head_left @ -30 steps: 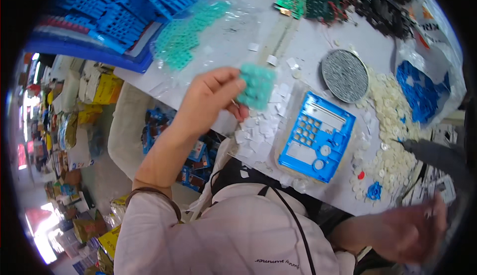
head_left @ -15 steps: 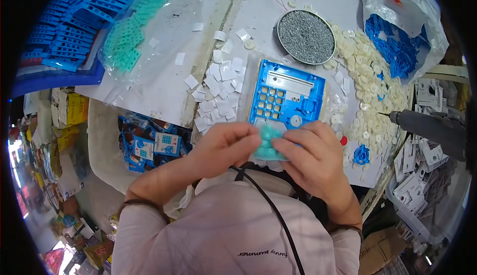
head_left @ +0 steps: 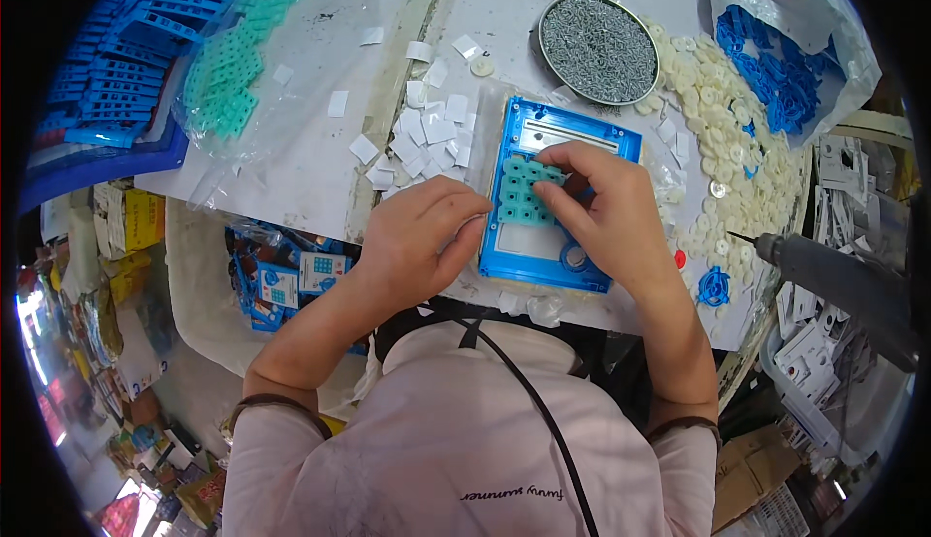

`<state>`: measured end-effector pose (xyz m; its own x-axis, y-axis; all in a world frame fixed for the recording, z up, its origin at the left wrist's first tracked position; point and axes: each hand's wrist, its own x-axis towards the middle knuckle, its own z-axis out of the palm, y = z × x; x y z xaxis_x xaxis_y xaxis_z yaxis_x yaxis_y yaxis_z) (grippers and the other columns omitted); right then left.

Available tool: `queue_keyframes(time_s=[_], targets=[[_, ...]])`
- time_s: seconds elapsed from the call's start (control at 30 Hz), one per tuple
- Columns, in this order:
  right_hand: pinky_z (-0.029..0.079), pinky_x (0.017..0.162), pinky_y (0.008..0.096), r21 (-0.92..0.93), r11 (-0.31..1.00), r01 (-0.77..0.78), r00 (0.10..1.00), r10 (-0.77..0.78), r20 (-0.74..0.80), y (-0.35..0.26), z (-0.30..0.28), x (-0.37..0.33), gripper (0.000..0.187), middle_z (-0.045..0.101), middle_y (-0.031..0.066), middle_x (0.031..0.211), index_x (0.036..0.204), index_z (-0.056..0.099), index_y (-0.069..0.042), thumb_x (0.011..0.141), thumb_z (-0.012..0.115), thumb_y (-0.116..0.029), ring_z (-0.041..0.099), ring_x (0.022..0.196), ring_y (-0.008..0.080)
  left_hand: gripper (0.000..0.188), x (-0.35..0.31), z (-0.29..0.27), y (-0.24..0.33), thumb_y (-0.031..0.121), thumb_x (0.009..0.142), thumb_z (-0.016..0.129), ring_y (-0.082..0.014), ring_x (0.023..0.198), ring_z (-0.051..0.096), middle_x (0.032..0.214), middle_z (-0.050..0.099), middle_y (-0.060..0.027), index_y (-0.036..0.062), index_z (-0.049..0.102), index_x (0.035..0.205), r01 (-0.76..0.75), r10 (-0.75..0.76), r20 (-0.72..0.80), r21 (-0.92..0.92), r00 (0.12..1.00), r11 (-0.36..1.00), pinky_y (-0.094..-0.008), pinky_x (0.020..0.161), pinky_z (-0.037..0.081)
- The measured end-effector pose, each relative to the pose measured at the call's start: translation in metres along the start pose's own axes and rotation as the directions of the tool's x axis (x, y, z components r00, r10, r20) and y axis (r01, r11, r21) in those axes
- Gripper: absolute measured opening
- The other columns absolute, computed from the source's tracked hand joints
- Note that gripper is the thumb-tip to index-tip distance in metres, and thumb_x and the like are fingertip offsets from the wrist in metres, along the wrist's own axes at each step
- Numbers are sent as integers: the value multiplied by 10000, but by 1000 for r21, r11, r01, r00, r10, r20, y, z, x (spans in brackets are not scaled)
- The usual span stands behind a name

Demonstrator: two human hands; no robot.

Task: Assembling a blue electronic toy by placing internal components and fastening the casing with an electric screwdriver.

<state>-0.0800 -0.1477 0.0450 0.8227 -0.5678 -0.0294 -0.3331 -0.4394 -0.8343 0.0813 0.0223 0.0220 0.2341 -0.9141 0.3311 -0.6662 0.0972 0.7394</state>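
Note:
A blue plastic casing (head_left: 543, 264) lies face down on the table before me, its hollow inner side up. Over its grid of key holes lies a teal rubber keypad (head_left: 518, 209). My right hand (head_left: 611, 209) grips the keypad's right edge between thumb and fingers. My left hand (head_left: 419, 236) is beside the casing's left edge, thumb and forefinger pinched together; whether anything is between them is hidden. A clear plastic bag sheet lies partly under the casing.
A round dish of small screws (head_left: 597, 50) stands behind the casing. Cream plastic discs (head_left: 727, 130) lie heaped at the right, beside a power screwdriver (head_left: 824, 270). White paper squares (head_left: 427, 134), teal keypads (head_left: 225, 76) and stacked blue casings (head_left: 116, 71) lie leftward.
The teal keypad has gone from a bunched shape held in both hands to lying flat over the casing's key holes. My left hand has moved away from it, leftward.

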Motion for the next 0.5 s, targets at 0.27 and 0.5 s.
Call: queue_keyframes(time_s=[0.27, 0.5], targets=[[537, 652, 355, -140, 988, 63, 994, -74, -77, -4, 4, -4, 291, 685, 141, 997, 1114, 690, -40, 839, 766, -100, 668, 714, 267, 292, 2, -1, -3, 41, 784, 755, -245, 779, 641, 1026, 658, -74, 79, 721, 1072, -154, 134, 146, 139, 980, 978, -367, 673, 510], [404, 1067, 550, -437, 809, 395, 917, -377, 131, -8, 2, -31, 769, 486, 195, 1487, 1406, 540, -14, 773, 820, -348, 447, 1396, 399, 257, 7, -6, -6, 60, 789, 753, -253, 766, 635, 993, 650, -65, 91, 712, 1041, -160, 140, 175, 108, 975, 981, -369, 657, 500]])
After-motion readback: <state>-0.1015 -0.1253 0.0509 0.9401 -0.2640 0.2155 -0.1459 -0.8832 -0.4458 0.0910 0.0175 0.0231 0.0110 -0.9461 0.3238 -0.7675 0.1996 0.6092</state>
